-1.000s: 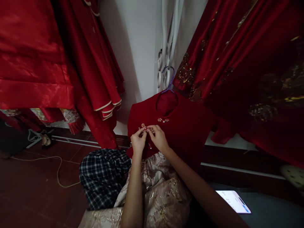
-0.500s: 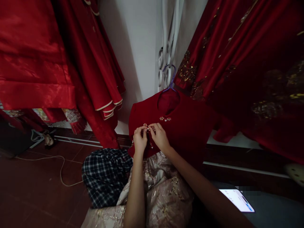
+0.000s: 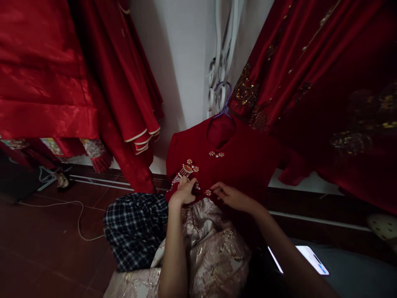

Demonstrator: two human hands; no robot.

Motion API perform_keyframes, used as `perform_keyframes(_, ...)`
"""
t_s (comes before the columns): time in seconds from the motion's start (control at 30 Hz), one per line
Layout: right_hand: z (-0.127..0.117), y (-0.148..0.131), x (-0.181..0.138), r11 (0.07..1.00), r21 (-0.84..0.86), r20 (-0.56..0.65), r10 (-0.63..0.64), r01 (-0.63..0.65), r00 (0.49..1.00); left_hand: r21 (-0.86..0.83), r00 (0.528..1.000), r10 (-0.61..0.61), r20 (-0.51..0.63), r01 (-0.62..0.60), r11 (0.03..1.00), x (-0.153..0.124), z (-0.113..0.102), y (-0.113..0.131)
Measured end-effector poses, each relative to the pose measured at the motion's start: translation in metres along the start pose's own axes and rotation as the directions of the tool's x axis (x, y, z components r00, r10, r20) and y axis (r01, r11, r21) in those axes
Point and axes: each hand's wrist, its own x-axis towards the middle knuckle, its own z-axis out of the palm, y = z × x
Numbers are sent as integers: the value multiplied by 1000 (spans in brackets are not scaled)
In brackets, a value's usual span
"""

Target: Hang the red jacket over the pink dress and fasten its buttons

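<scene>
A dark red velvet top [image 3: 242,161] hangs on a purple hanger [image 3: 222,103] in front of me, its lower edge over my lap. A gold and pearl brooch with tassels [image 3: 187,169] shows on its left chest, and a small pearl clasp [image 3: 216,154] sits below the collar. My left hand [image 3: 182,192] is closed, pinching the fabric just under the brooch. My right hand [image 3: 231,195] lies low on the front, fingers pressed on the cloth beside a small pearl button [image 3: 207,192].
Red satin gowns [image 3: 77,74] hang at the left and gold-embroidered red gowns [image 3: 325,82] at the right, either side of a white wall. Pale gold brocade [image 3: 214,252] and plaid cloth [image 3: 133,227] cover my lap. A lit phone [image 3: 312,258] lies at the lower right. A cable trails on the floor.
Both hands dropped from the brooch to the lower part of the top, uncovering the brooch and its tassels. The right hand moved right and down.
</scene>
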Motion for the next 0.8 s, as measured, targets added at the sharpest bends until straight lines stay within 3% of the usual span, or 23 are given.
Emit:
perform_keyframes(0.17, 30, 6, 16, 988, -139, -85, 48, -59, 995, 44, 997, 37, -67, -34, 998, 8, 10, -4)
perform_keyframes(0.27, 36, 7, 17, 989, -148, -100, 4, -19, 995, 22, 986, 95, -138, -93, 995, 11, 10, -6)
perform_keyframes(0.37, 35, 7, 16, 986, -165, -196, -20, -13, 980, -46, 975, 129, -182, -139, 989, 10, 8, -6)
perform_keyframes(0.47, 32, 6, 21, 989, -100, -285, 73, -105, 956, -154, 974, 127, -186, -156, 976, 8, 3, -6)
perform_keyframes(0.63, 29, 2, 35, 976, 108, -244, 209, -188, 947, -323, 991, 105, -79, -125, 938, 4, -7, -6)
perform_keyframes(0.7, 28, -3, 39, 975, 137, -252, 206, -176, 945, -355, 993, 78, -85, -104, 929, 3, -10, -4)
perform_keyframes(0.8, 30, -14, 40, 983, 181, -353, 104, -41, 930, -387, 992, 52, -112, -91, 917, 3, -10, -2)
